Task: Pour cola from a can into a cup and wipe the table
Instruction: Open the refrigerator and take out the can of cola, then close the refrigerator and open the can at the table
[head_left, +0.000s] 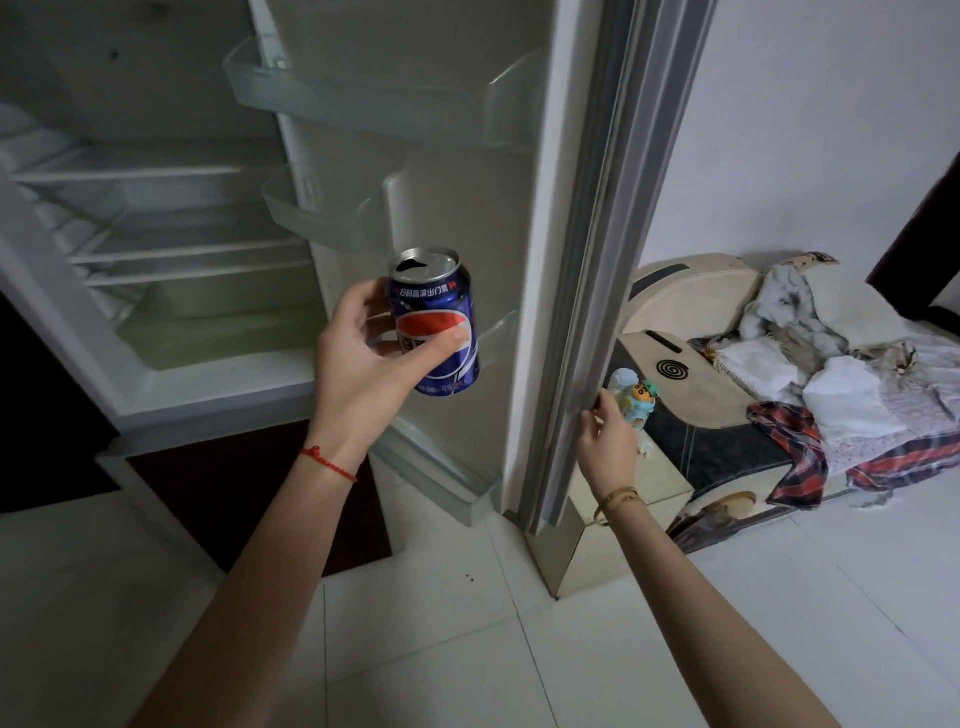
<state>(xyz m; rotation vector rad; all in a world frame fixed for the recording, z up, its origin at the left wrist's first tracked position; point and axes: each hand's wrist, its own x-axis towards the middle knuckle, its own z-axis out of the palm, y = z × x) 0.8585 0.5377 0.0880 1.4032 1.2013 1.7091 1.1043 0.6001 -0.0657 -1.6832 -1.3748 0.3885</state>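
A blue cola can (435, 322) with a red, white and blue logo is held upright in front of the open fridge. Its top shows an open mouth. My left hand (363, 358) grips the can from the left, thumb across the logo. My right hand (605, 436) holds the outer edge of the open fridge door (587, 291), fingers curled round its grey seal. No cup, cloth or table is in view.
The fridge interior (171, 249) at left has bare shelves, and the door racks (363, 98) hold nothing. A low cream cabinet (639, 499) with a small figurine (641, 397) stands behind the door. Piled cloths (841, 374) lie at right. White floor tiles lie below.
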